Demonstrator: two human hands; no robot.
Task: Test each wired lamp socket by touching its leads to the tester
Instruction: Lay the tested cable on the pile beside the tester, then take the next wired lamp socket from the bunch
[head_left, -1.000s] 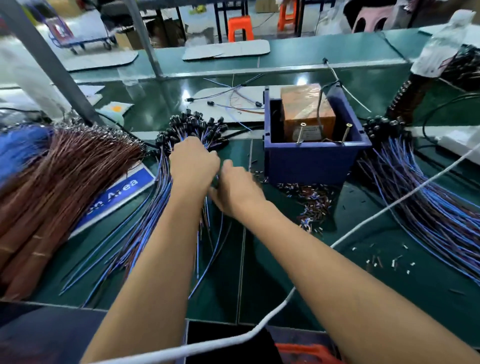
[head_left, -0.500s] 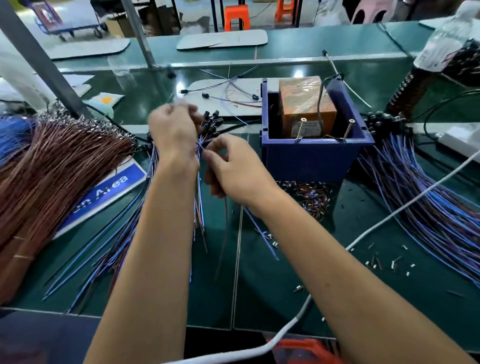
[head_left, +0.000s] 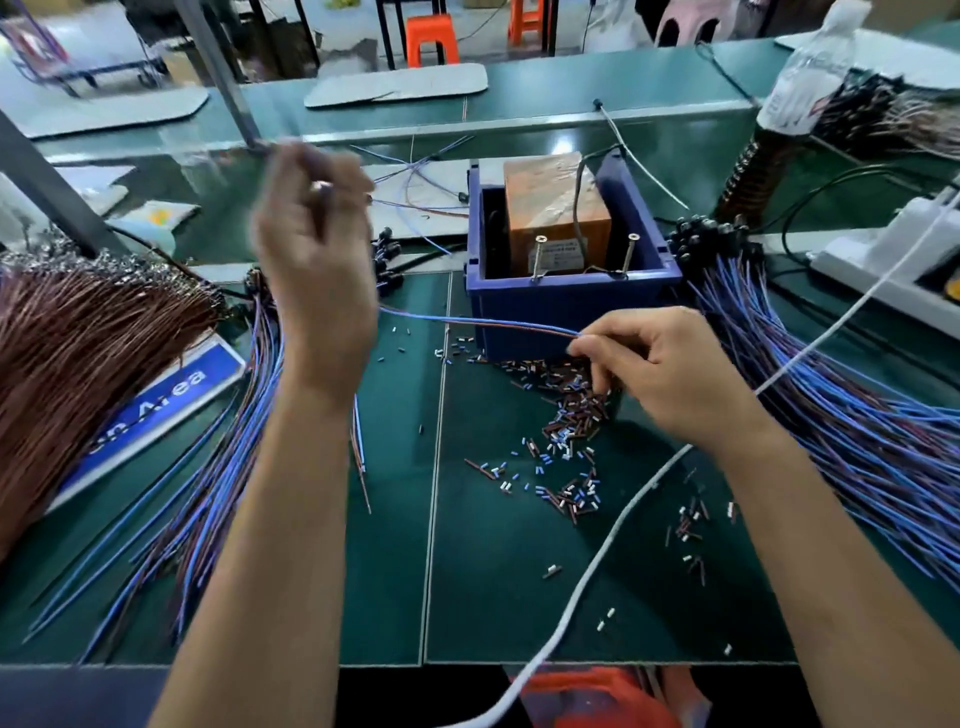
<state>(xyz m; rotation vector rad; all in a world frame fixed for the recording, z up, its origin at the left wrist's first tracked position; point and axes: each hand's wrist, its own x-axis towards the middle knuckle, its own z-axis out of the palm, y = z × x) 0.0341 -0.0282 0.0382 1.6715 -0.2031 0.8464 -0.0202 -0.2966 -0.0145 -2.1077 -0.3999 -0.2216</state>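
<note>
My left hand (head_left: 317, 260) is raised above the mat with fingers curled, gripping the socket end of one wired lamp socket; the socket itself is hidden in the blurred hand. Its blue and brown leads (head_left: 467, 323) stretch rightward to my right hand (head_left: 654, 364), which pinches them near their ends, just in front of the tester. The tester (head_left: 558, 213) is an orange block in a blue box (head_left: 571, 306) with two upright screws (head_left: 631, 254) as contacts. A pile of wired sockets (head_left: 228, 467) lies to the left, another pile (head_left: 857, 415) to the right.
A thick bundle of brown wires (head_left: 88, 353) lies at far left over a blue sign (head_left: 156, 410). Cut insulation bits (head_left: 566, 415) litter the green mat. A white cord (head_left: 623, 509) crosses the front right. A plastic bottle (head_left: 810, 78) stands at back right.
My left hand has lifted one socket up out of the left pile. My right hand slid right along its leads, which are now pulled out straight in front of the blue box.
</note>
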